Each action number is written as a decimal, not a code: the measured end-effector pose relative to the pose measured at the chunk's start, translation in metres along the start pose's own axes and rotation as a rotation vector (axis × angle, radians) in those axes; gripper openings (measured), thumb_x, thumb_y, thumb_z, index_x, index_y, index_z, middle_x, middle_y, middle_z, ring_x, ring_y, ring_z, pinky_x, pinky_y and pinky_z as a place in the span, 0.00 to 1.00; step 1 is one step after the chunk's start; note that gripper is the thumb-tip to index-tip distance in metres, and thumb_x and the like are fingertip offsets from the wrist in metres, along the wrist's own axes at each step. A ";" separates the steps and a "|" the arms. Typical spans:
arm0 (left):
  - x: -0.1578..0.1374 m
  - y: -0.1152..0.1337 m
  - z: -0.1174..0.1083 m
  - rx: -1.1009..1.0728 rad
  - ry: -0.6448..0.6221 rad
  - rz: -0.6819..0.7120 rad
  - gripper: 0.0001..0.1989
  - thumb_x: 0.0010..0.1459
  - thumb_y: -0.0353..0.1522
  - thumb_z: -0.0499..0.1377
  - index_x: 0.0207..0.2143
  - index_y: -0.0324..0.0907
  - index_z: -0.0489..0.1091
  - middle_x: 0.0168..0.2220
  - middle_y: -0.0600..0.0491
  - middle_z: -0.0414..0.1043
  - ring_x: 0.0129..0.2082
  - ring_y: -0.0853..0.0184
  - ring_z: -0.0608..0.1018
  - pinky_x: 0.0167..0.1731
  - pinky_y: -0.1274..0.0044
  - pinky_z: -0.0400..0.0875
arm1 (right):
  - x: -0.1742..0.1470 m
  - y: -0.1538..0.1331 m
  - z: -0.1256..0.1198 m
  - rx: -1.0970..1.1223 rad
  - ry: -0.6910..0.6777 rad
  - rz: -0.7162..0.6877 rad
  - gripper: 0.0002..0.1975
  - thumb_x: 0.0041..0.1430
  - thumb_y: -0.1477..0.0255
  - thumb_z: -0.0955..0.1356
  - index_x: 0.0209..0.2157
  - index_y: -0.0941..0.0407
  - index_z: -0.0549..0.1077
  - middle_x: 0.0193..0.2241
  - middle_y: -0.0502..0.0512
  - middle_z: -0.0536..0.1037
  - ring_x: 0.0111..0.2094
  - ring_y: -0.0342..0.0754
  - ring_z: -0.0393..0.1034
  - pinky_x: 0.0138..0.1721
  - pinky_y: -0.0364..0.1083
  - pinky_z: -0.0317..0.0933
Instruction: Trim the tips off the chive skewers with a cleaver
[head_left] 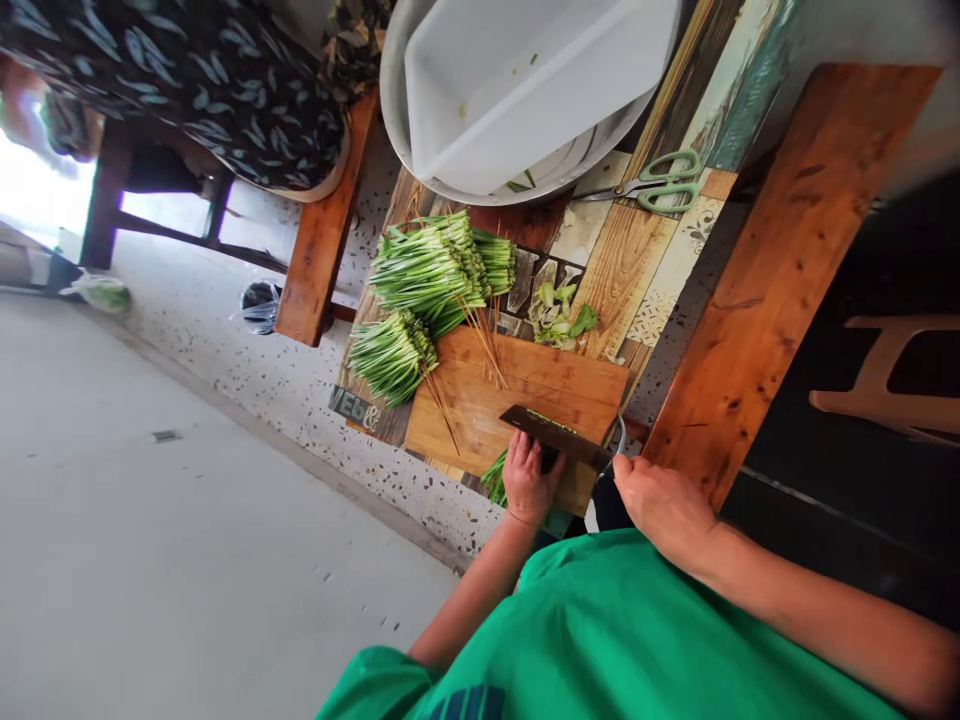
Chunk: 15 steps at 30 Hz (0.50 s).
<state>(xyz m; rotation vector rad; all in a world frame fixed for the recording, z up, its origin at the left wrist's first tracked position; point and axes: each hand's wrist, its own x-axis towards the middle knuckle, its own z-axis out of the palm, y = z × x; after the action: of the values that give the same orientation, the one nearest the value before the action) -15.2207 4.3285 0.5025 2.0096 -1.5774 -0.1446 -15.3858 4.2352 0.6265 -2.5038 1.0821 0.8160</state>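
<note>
My right hand [664,500] is wrapped around the handle of a cleaver [555,434], whose dark wide blade lies across the near part of a wooden cutting board [562,380]. My left hand [529,480] presses down just beside the blade, fingers curled over a bunch of garlic chives [493,480]; their green ends stick out past it, and the rest is hidden by hand and blade. Small cut bits show along the blade's far side. Skewered bundles of cut chives [427,265] are stacked beyond the board, their thin wooden skewers [484,340] reaching onto it.
Green scissors [667,184] and some leaf trimmings [553,312] lie on the patterned table [622,250]. A white plastic tray [525,80] rests in a big metal basin [397,110] at the far end. Wooden benches [795,280] flank the table; a person in patterned dark clothing [225,90] sits opposite.
</note>
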 end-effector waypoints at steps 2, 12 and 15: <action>0.000 0.003 0.000 0.005 -0.021 -0.009 0.16 0.56 0.35 0.63 0.46 0.39 0.72 0.53 0.39 0.72 0.57 0.53 0.72 0.53 0.62 0.72 | 0.005 -0.001 0.002 0.039 0.024 -0.009 0.09 0.61 0.82 0.59 0.37 0.61 0.69 0.29 0.61 0.77 0.28 0.50 0.76 0.22 0.43 0.56; 0.014 0.035 -0.027 0.225 -0.233 -0.223 0.42 0.47 0.44 0.66 0.60 0.35 0.57 0.56 0.36 0.65 0.55 0.47 0.69 0.55 0.56 0.62 | 0.005 0.030 -0.017 0.179 0.200 -0.134 0.13 0.68 0.71 0.56 0.36 0.58 0.68 0.30 0.58 0.77 0.30 0.48 0.73 0.25 0.44 0.47; 0.020 0.041 -0.032 0.260 -0.306 -0.257 0.45 0.45 0.39 0.66 0.64 0.38 0.53 0.55 0.38 0.66 0.54 0.48 0.69 0.54 0.56 0.61 | 0.003 0.035 -0.020 0.195 0.237 -0.118 0.17 0.70 0.66 0.54 0.36 0.58 0.68 0.28 0.58 0.77 0.28 0.48 0.72 0.25 0.45 0.45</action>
<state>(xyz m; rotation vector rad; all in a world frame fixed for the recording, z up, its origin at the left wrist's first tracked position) -15.2364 4.3163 0.5540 2.4889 -1.5748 -0.3786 -15.4029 4.2005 0.6389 -2.5127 1.0184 0.3681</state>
